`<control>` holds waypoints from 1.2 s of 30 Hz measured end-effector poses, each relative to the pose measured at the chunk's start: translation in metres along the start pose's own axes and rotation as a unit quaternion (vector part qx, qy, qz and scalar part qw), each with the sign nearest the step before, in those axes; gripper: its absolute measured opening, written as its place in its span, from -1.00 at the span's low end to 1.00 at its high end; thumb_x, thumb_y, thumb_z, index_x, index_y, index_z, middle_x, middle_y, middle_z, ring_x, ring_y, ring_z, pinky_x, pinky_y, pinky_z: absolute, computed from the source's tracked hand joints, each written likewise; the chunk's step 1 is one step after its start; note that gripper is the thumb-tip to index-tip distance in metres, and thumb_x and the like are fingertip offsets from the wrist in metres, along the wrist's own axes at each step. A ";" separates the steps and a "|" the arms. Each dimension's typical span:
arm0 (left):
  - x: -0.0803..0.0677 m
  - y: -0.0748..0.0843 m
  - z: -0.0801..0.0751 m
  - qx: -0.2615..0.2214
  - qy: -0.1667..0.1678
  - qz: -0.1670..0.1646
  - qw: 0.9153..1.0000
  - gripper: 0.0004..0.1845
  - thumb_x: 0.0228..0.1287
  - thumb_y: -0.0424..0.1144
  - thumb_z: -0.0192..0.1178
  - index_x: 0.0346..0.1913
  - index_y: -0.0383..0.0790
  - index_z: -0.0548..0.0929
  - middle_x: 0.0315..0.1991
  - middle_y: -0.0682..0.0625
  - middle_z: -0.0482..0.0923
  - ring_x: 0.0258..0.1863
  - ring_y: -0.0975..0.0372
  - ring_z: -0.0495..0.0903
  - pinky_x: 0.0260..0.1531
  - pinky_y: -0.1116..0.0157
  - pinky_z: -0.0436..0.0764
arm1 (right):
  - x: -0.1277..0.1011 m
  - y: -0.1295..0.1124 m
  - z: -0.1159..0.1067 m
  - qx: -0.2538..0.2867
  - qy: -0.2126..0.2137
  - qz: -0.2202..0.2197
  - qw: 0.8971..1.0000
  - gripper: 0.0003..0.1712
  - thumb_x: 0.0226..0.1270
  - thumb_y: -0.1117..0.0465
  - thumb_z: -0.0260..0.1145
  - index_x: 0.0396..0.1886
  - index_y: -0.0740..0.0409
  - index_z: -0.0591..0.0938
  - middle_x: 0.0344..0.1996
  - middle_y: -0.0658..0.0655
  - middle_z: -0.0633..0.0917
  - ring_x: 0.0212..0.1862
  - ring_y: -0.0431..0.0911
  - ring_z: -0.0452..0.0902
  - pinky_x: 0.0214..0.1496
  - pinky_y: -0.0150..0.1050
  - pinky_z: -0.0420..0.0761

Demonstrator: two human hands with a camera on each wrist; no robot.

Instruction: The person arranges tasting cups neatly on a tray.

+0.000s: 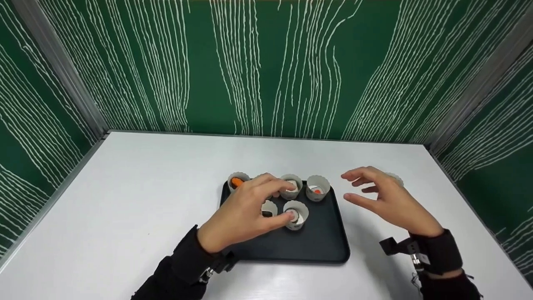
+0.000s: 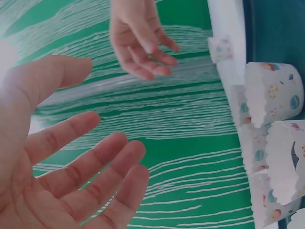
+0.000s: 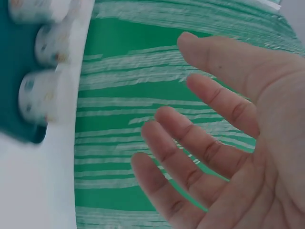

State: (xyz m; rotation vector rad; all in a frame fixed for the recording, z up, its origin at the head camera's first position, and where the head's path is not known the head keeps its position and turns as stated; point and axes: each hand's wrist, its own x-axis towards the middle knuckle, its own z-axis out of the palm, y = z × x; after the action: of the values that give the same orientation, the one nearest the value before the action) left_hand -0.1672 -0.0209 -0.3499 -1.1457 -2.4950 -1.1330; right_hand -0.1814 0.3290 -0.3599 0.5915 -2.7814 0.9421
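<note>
My left hand (image 1: 247, 208) hovers over the left side of a black tray (image 1: 316, 246), its fingers spread and holding nothing. Several paper cups stand on the tray, partly hidden by this hand. One cup (image 1: 302, 225) in the nearer row has a round pale piece in it; the cup beside it contains something dark. In the far row are a cup with an orange piece (image 1: 237, 182), one with whitish contents and a cup (image 1: 318, 195) with a bit of orange. To the tray's right, my right hand (image 1: 387, 200) is raised with loosely bent, empty fingers, as the right wrist view confirms.
Another paper cup (image 1: 394, 178) stands on the white table (image 1: 158, 187) off the tray, mostly hidden behind the right hand. Green panels (image 1: 275, 83) with white wavy lines enclose the back and sides, joined by grey frame posts.
</note>
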 end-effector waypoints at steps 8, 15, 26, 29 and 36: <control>-0.006 0.001 -0.001 0.004 -0.002 -0.003 1.000 -0.54 0.37 -0.08 0.50 0.26 -0.09 0.72 0.04 0.03 0.73 -0.02 0.23 0.68 0.07 0.23 0.69 | 0.007 0.036 -0.017 -0.032 -0.053 0.060 0.996 -0.38 0.47 -0.02 0.49 0.45 -0.02 0.58 0.29 0.17 0.62 0.28 0.19 0.60 0.27 0.17 0.64; -0.005 0.002 -0.003 0.007 0.000 0.004 1.000 -0.55 0.37 -0.07 0.49 0.26 -0.08 0.73 0.02 0.04 0.73 -0.05 0.25 0.67 0.04 0.26 0.68 | 0.015 0.065 -0.032 -0.078 -0.105 0.110 0.985 -0.18 0.44 0.01 0.52 0.59 0.09 0.44 0.39 0.44 0.44 0.17 0.24 0.55 0.24 0.21 0.53; -0.001 0.001 -0.003 0.008 -0.003 0.012 1.000 -0.55 0.38 -0.08 0.48 0.26 -0.11 0.72 0.04 0.03 0.74 -0.08 0.24 0.70 0.03 0.23 0.71 | 0.025 0.109 -0.039 -0.107 -0.145 0.140 0.974 -0.13 0.36 0.19 0.52 0.57 0.37 0.39 0.43 0.67 0.36 0.48 0.57 0.18 0.41 0.50 0.35; 0.000 0.001 -0.003 0.008 -0.002 0.014 1.000 -0.56 0.38 -0.09 0.48 0.25 -0.11 0.72 0.05 0.03 0.74 -0.08 0.24 0.71 0.03 0.28 0.71 | 0.027 0.115 -0.039 -0.109 -0.154 0.136 0.973 -0.17 0.36 0.23 0.50 0.54 0.41 0.41 0.23 0.57 0.57 0.41 0.48 0.32 0.36 0.40 0.44; 0.001 0.002 -0.003 -0.002 -0.009 0.011 1.000 -0.56 0.40 -0.10 0.47 0.26 -0.12 0.72 0.07 0.02 0.74 -0.08 0.22 0.73 0.04 0.31 0.70 | 0.029 0.122 -0.041 -0.113 -0.161 0.135 0.971 -0.22 0.32 0.28 0.51 0.48 0.44 0.47 -0.22 0.31 0.69 0.26 0.43 0.45 0.23 0.28 0.52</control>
State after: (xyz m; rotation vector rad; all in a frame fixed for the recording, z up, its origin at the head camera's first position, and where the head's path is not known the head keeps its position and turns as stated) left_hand -0.1670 -0.0215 -0.3468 -1.1871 -2.4876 -1.1269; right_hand -0.2574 0.4332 -0.3867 0.3638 -3.2637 0.5989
